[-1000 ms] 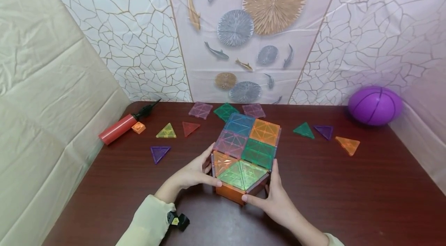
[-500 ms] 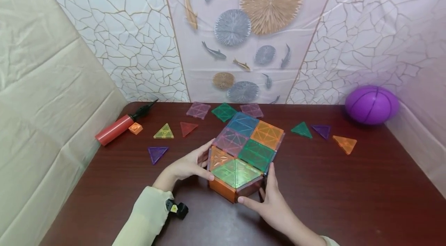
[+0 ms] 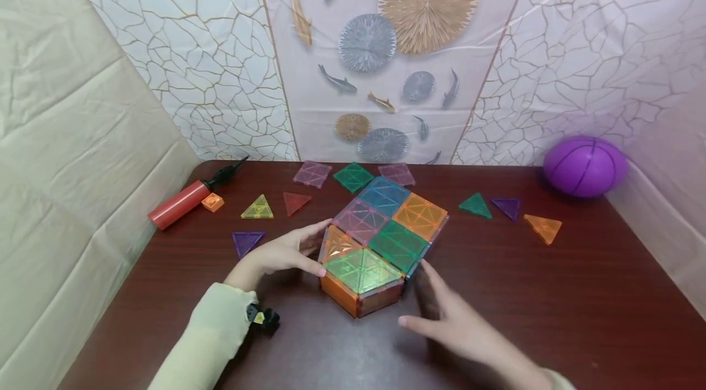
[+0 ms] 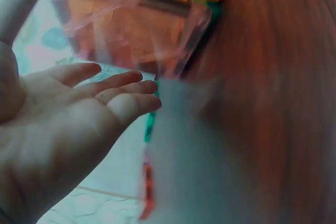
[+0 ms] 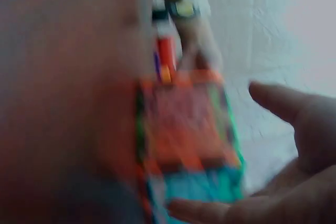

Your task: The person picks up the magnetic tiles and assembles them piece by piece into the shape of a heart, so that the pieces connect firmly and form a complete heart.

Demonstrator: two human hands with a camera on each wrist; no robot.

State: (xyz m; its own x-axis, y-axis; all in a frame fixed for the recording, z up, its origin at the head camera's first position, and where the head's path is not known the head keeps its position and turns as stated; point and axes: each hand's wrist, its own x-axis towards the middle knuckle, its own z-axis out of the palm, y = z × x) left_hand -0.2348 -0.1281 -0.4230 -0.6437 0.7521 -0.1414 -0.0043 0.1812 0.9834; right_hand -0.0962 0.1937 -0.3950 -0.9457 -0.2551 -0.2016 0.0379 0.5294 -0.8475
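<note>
A low box of translucent magnetic tiles (image 3: 361, 222) lies on the dark wooden table in the head view. Its top carries blue, orange, pink and green squares, with an orange and two light-green triangles at the near end. My left hand (image 3: 278, 253) is at its left side, thumb by the near left corner; the left wrist view shows that hand's fingers (image 4: 126, 80) extended just below a pinkish side tile (image 4: 131, 30). Spread beside the right edge, my right hand (image 3: 458, 313) holds nothing, its thumb apart from the box. The right wrist view is blurred.
Behind the box lie pink and green square tiles (image 3: 353, 176). Loose triangles lie on both sides, including a yellow one (image 3: 257, 208) and an orange one (image 3: 543, 229). A red hand pump (image 3: 179, 204) and small orange block (image 3: 212, 202) are far left; a purple ball (image 3: 586, 167) is far right.
The tile box has turned slightly and shifted left and a little nearer. My right hand has let go of its near corner and moved right; my left hand's grip has loosened.
</note>
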